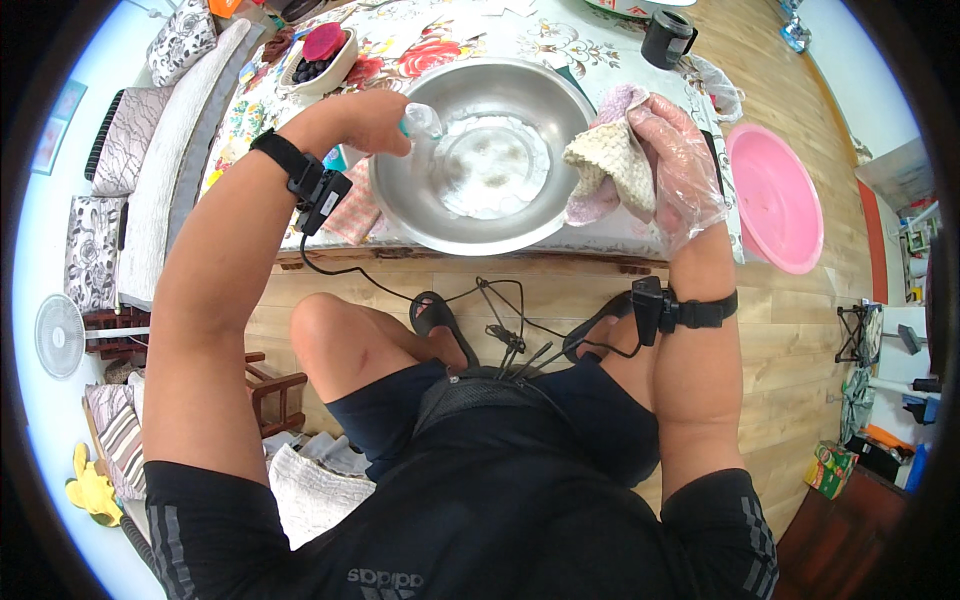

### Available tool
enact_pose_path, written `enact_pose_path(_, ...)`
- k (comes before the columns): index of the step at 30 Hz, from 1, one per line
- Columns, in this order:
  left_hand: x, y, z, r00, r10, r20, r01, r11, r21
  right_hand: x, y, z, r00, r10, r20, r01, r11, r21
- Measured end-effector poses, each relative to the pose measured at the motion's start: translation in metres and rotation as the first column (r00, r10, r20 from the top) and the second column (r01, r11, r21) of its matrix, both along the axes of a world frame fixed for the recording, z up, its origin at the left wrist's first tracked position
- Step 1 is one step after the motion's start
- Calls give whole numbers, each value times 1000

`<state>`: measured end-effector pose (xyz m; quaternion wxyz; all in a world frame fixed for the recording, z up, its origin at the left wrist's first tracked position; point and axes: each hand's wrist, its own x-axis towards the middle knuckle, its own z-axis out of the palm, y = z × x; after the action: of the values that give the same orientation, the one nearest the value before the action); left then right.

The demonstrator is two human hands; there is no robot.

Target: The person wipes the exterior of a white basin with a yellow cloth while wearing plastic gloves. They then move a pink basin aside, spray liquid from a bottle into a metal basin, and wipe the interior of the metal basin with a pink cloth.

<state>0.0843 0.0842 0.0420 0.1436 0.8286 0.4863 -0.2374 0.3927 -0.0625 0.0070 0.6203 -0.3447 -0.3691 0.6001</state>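
Observation:
A wide stainless steel basin (480,240) stands at the near edge of the table, with whitish and dark patches on its bottom. At its left rim, my bare left hand (379,124) grips a small clear plastic bottle (422,121), tilted over the inside of the basin; my fingers partly hide it. My right hand (671,169), in a clear plastic glove, holds a bunched cream and lilac cloth (611,157) beside the basin's right rim. A pink and white checked cloth (354,206) lies on the table, partly under the basin's left side.
A flowered tablecloth (574,45) covers the table. A white basket (343,66) with dark fruit and a pink item stands back left, a black mug (667,39) back right. Right of the table is a pink plastic basin (780,199). Black cables (487,285) hang between my wrists.

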Motion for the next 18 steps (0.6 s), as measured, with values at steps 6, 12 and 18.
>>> enact_pose_path(6,-7,-17,9,999,-37,22,41,980,-194,-2,-1,0,999,-37,2,37,999,-13)
enact_pose_path(12,-10,-22,5,997,-4,73,22,969,-248,0,3,-4,999,3,35,-3,1000,9)
enact_pose_path(18,-17,-30,10,994,26,104,8,950,-313,-1,2,-2,998,28,55,-29,999,15)
